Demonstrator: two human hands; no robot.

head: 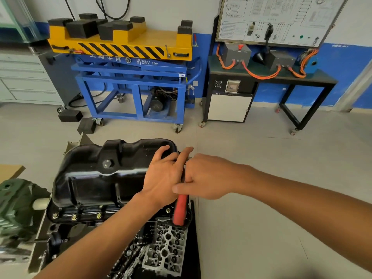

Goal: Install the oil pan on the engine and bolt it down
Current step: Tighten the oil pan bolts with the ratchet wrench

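Observation:
The black oil pan [94,178] sits on top of the engine [60,232], flange down. Brass-coloured bolts [74,217] stand in the near flange, and a drain plug [106,164] shows on the pan's side. My left hand [163,178] rests on the pan's right end with its fingers spread over the far corner. My right hand [205,176] is curled round the upper part of a red-handled tool [181,210] at the pan's right edge. The tool's head and the bolt under it are hidden by both hands.
A cylinder head with valve gear [165,246] lies below the hands on a black mat. A green gearbox [16,204] stands at the left. Farther off stand a blue and yellow lift cart [130,81], loose rubber blocks [70,115] and a black bench with orange cables [271,77].

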